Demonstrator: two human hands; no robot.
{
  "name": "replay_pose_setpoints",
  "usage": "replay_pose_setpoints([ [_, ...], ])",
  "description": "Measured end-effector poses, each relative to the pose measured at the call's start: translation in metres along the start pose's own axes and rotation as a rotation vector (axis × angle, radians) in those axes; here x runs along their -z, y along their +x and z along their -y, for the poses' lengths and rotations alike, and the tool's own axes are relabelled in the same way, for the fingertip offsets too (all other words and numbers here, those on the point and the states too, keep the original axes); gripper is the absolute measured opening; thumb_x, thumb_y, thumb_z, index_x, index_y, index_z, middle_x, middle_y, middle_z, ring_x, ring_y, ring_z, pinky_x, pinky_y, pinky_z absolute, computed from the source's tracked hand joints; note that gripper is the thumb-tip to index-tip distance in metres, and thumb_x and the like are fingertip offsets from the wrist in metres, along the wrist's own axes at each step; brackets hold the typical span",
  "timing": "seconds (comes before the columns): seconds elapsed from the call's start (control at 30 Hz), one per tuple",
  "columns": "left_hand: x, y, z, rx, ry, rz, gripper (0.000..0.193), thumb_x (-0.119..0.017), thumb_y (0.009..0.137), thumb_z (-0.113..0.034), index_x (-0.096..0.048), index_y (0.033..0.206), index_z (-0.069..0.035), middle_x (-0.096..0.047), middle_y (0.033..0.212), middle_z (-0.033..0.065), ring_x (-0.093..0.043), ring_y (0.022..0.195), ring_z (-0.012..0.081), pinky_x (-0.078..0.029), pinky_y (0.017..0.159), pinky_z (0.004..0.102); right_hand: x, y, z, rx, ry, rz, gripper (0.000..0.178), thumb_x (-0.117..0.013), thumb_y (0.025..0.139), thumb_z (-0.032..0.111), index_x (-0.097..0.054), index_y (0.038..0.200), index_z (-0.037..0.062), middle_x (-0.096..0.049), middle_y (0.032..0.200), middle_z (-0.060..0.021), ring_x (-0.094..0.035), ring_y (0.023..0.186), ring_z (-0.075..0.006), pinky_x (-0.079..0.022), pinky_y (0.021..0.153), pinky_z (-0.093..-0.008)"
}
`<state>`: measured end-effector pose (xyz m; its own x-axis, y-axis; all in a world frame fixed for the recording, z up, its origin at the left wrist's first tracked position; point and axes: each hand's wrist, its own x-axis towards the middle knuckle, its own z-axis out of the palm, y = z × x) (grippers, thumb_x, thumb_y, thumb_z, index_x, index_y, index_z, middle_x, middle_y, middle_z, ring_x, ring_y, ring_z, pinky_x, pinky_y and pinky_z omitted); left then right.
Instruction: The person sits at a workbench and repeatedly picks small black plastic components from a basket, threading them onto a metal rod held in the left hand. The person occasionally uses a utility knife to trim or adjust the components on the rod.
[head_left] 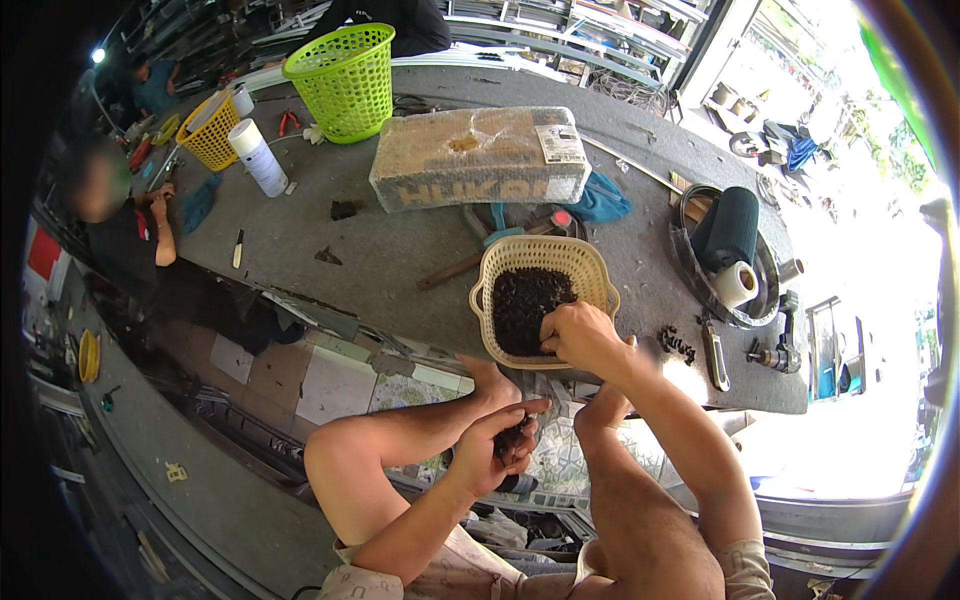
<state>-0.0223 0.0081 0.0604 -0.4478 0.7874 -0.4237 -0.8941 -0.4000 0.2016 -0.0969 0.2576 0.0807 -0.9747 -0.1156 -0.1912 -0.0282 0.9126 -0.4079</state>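
Note:
A beige plastic basket [600, 280] stands at the table's near edge, with a heap of small black pieces [525, 300] inside. My right hand [580, 335] reaches over its near right rim, fingers bent together at the heap; what they pinch is hidden. Lower down, above my lap, my left hand [492, 445] is closed around a handful of small black pieces [512, 437], palm turned up. The exact kind of these pieces is too small to tell. A loose cluster of similar black pieces [678, 345] lies on the table to the right of the basket.
Behind the basket are a wrapped cardboard box [480, 155], a hammer [545, 226] and a green basket [345, 85]. On the right lie a utility knife [716, 358], a power drill [775, 350] and a coil with rolls [735, 230]. A co-worker [125, 230] sits at left.

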Motion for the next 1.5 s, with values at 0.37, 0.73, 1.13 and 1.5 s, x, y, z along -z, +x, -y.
replay_pose_setpoints([
  [0.37,0.027,0.004,0.003,-0.174,0.074,0.124,0.035,-0.066,0.105,-0.012,-0.063,0.138,-0.004,-0.072,0.108,0.0113,-0.06,0.069,0.0089,-0.039,0.052,0.0249,0.019,-0.021,0.01,-0.136,0.237,-0.314,0.013,-0.076,0.091,0.016,-0.08,0.101,0.0089,-0.077,0.09,-0.0181,-0.074,0.085,-0.0399,-0.059,0.08,-0.0459],
  [0.73,0.029,0.004,0.006,-0.255,0.085,0.051,0.028,-0.069,0.104,-0.015,-0.071,0.129,-0.003,-0.074,0.107,0.01,-0.055,0.063,0.0063,-0.037,0.047,0.0203,0.026,-0.07,0.056,-0.099,0.528,-0.424,0.015,-0.079,0.091,0.007,-0.078,0.104,0.0016,-0.078,0.094,-0.0092,-0.072,0.086,-0.0134,-0.055,0.078,-0.0287],
  [1.13,0.032,-0.001,0.015,-0.345,0.026,0.137,0.022,-0.07,0.102,-0.011,-0.071,0.122,-0.003,-0.073,0.106,0.0145,-0.049,0.06,0.0054,-0.035,0.045,0.0196,0.012,-0.102,0.078,-0.05,0.805,-0.106,0.018,-0.076,0.097,0.007,-0.073,0.112,-0.0023,-0.075,0.1,-0.0061,-0.068,0.092,-0.0097,-0.054,0.083,-0.0243],
  [1.5,0.033,0.002,0.016,-0.314,-0.038,0.25,0.02,-0.067,0.105,-0.018,-0.072,0.119,-0.004,-0.074,0.099,0.0124,-0.047,0.056,0.0064,-0.033,0.044,0.0213,0.014,-0.111,0.081,0.029,0.887,-0.126,0.015,-0.073,0.098,0.004,-0.071,0.111,-0.004,-0.075,0.095,-0.007,-0.067,0.086,-0.009,-0.055,0.078,-0.025],
])
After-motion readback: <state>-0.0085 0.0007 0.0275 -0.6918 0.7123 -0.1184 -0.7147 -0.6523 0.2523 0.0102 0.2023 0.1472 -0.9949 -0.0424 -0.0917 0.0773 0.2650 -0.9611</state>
